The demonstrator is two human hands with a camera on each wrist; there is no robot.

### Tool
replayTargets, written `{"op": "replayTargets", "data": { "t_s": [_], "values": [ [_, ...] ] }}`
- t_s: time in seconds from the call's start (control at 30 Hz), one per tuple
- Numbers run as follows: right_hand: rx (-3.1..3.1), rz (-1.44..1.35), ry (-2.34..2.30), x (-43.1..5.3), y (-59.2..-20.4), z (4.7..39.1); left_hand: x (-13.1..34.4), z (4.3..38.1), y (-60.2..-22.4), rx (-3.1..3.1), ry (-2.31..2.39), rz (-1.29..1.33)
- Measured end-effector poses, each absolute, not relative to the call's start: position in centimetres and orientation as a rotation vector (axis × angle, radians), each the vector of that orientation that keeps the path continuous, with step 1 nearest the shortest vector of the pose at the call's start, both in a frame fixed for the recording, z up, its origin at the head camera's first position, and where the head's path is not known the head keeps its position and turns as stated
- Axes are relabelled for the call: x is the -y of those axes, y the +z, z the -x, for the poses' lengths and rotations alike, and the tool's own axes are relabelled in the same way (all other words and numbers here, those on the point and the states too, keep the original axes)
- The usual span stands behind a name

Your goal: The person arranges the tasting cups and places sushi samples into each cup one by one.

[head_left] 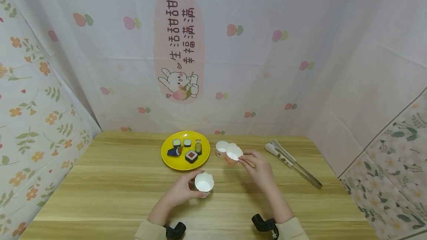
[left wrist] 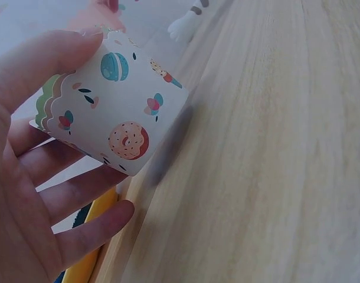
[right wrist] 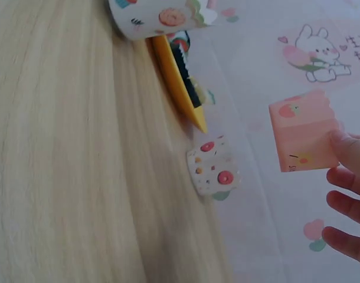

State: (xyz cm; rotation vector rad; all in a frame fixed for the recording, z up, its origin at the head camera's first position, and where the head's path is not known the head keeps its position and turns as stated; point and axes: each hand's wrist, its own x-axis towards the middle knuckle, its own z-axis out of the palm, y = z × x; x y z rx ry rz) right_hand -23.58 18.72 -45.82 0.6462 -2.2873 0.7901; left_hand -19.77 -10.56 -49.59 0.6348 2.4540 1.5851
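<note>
In my left hand (head_left: 180, 191) I grip a stack of nested paper baking cups (left wrist: 124, 106), thumb on one side and fingers on the other. The outer cup is white with doughnut and macaron prints; scalloped green and pink rims show inside it. The stack's shadow falls on the wood beside it. My right hand (head_left: 260, 169) pinches a pink paper baking cup (right wrist: 304, 132) by its rim between thumb and finger, raised off the table. A white printed baking cup (right wrist: 215, 168) stands on the table near the back, overlapped by the pink one in the head view.
A yellow plate (head_left: 170, 161) with several toy sushi pieces (head_left: 191, 156) lies back left of the cups. Metal tongs (head_left: 293, 164) with white tips rest to the right on the wooden table (head_left: 100, 180). Printed cloth (head_left: 253, 66) hangs along the back and sides.
</note>
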Motion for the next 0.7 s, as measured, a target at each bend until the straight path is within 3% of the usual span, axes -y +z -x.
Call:
{"op": "replayTargets", "data": {
  "t_s": [0.7],
  "values": [
    [2.4,-0.443,0.72,-20.4,-46.7,25.9,10.6,19.9,-49.7,-2.458,1.58,-0.622]
  ]
}}
